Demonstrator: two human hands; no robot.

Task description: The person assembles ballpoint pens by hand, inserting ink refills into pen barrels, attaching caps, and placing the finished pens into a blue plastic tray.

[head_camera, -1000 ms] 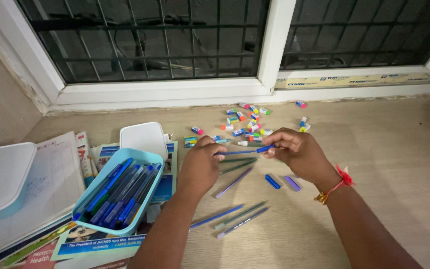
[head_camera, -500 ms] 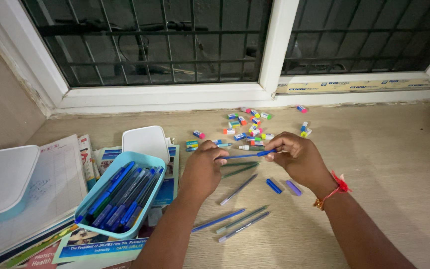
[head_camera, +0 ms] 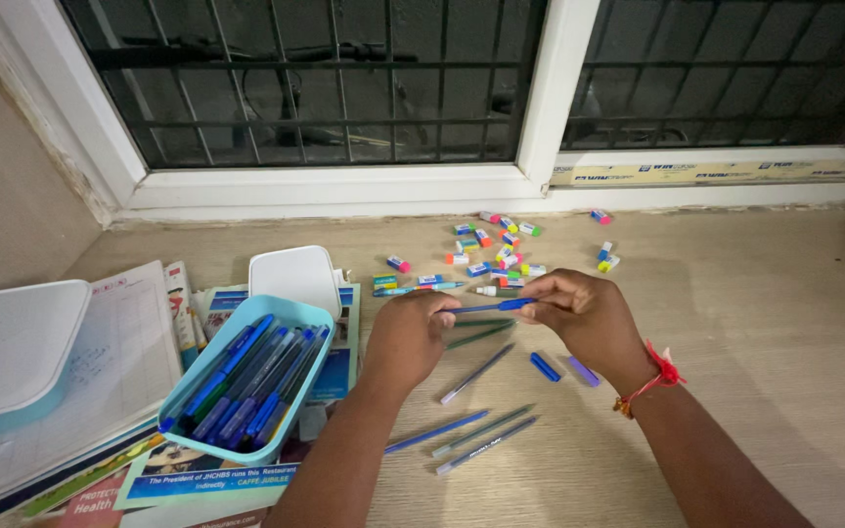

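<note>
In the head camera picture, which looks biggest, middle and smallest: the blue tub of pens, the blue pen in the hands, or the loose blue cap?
1. Blue tub, by far.
2. Blue pen, long but thin.
3. Loose blue cap, smallest.

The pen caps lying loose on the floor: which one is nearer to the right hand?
The purple cap, lying just below the right hand near the wrist. The blue cap lies beside it, on the side away from the wrist.

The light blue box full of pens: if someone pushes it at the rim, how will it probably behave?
The light blue box rests tilted on papers, so it may tip or slide. Its pens lie loose and would likely shift.
</note>
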